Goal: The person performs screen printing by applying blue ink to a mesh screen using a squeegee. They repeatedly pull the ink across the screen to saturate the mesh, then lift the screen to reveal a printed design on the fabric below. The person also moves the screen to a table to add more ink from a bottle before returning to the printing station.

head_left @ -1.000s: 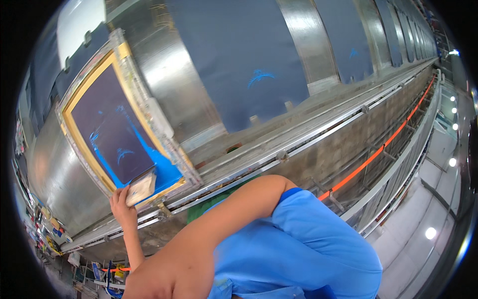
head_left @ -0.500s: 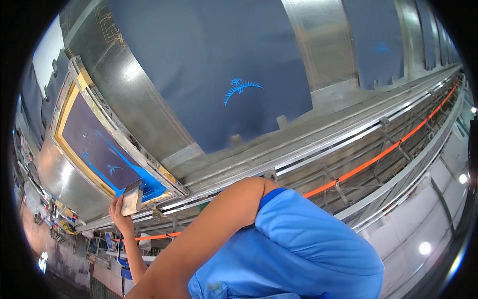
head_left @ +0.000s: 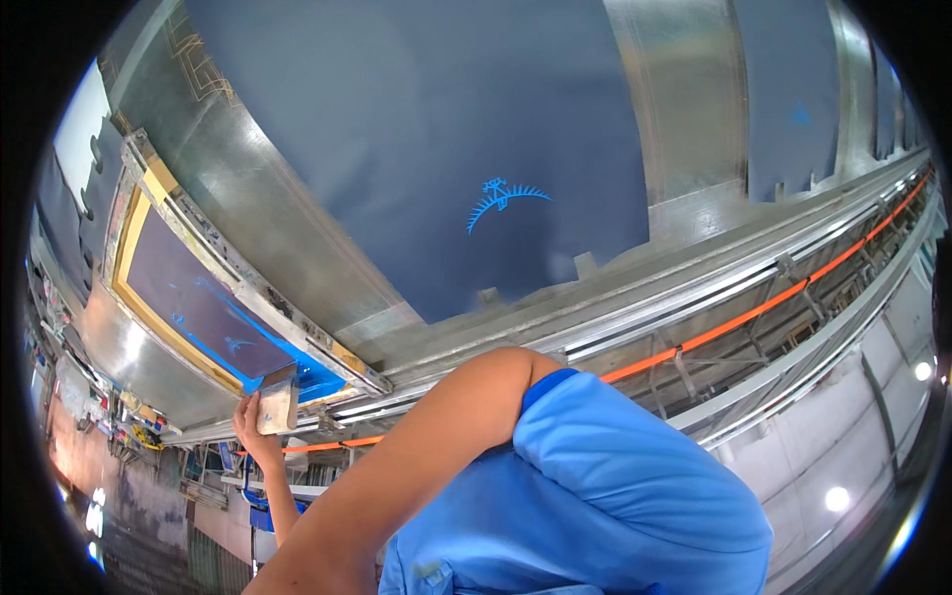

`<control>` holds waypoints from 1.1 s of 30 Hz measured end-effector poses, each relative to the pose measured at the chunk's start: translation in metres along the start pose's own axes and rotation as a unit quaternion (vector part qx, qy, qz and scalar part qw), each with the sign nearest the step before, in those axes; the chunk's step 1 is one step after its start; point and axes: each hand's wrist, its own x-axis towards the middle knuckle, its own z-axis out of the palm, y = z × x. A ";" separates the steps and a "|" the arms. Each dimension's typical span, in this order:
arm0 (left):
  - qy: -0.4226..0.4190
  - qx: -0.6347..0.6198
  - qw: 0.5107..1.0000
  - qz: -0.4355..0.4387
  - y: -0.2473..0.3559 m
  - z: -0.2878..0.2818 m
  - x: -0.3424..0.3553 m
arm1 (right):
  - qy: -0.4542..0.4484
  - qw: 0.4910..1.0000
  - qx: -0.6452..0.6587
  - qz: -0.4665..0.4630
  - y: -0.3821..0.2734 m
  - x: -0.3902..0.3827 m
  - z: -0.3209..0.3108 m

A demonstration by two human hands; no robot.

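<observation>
A flat wooden squeegee block point(head_left: 278, 399), pale and smeared, sits at the lower corner of a yellow-framed printing screen point(head_left: 203, 302) whose dark mesh carries wet bright-blue ink. The left hand point(head_left: 250, 428) closes around the block from below, fingers wrapped on its edge. Right of the grip, a smooth navy fabric panel point(head_left: 436, 159) with 1 small blue feathery print point(head_left: 506, 198) lies on a long brushed-metal table point(head_left: 297, 258). An orange line point(head_left: 754, 307) runs along steel rails beneath. The right hand is hidden; only a bare arm and blue sleeve point(head_left: 615, 486) show.
</observation>
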 end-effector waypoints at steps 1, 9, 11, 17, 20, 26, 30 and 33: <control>-0.003 -0.002 1.000 0.005 0.012 -0.005 0.004 | 0.013 1.000 -0.017 0.012 -0.004 0.000 -0.001; 0.005 -0.005 0.999 0.035 -0.013 0.003 -0.004 | -0.007 0.993 0.113 0.026 -0.020 0.000 -0.004; 0.006 -0.020 0.999 0.025 -0.022 0.008 -0.007 | -0.027 0.997 0.074 0.007 -0.019 0.000 -0.005; -0.013 -0.023 1.000 -0.014 -0.039 0.010 -0.010 | -0.083 0.981 0.176 -0.010 -0.015 0.001 -0.016; -0.016 -0.009 1.000 0.002 -0.019 0.003 -0.008 | -0.025 0.989 0.143 0.037 -0.024 0.001 -0.007; 0.012 0.003 0.999 0.052 0.005 -0.006 0.021 | 0.194 0.952 -0.209 0.114 -0.024 -0.026 -0.046; 0.038 0.043 0.996 0.068 0.003 0.002 -0.010 | 0.409 0.504 -0.759 0.038 -0.029 -0.094 -0.119; 0.051 0.023 0.997 0.048 -0.013 0.019 -0.019 | 0.335 0.108 -0.934 0.060 -0.041 -0.139 -0.120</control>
